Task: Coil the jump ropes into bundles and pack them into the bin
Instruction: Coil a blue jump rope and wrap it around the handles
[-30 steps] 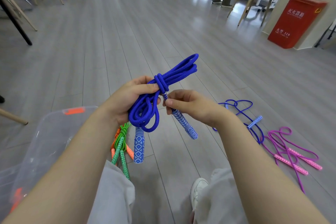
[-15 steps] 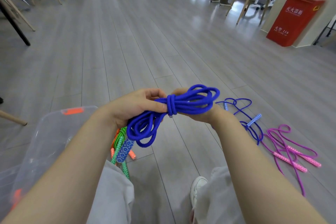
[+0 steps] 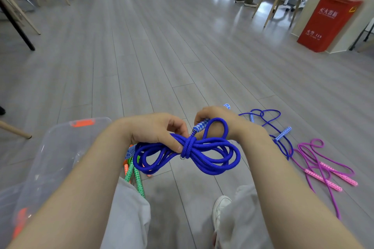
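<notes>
Sitting nearest, at six o'clock, the person's pale trouser legs (image 3: 129,214) and a white shoe (image 3: 220,206) are framing the floor (image 3: 162,56). Lying at eight o'clock, the clear bin (image 3: 60,147) with orange latches is waiting just beside the left knee. Resting between bin and knee, a green jump rope (image 3: 138,178) and an orange jump rope (image 3: 126,168) are showing their handles; whether they are touching the bin wall cannot be told. Hovering at centre, the blue jump rope bundle (image 3: 202,157) is being held above the floor, already coiled and cinched by a wrap at its waist. Pinching that wrap, the left hand (image 3: 157,129) is pressing thumb and fingertips onto the crossing. Curling round a patterned handle (image 3: 200,125) and an upper loop, the right hand (image 3: 214,121) is gripping from one o'clock. Judging the step: the handle is probably being tucked through to lock the bundle; doing it well is calling for keeping the pinch firm so the coils are not springing loose, drawing the tail snug, then setting the bundle down into the bin at eight o'clock. Lying farther at three o'clock, a second blue jump rope (image 3: 279,127) and a pink-handled purple jump rope (image 3: 323,170) are sprawling uncoiled. Standing far off at one o'clock, a red cabinet (image 3: 329,22) and chair legs (image 3: 271,8) are closing the entry.
</notes>
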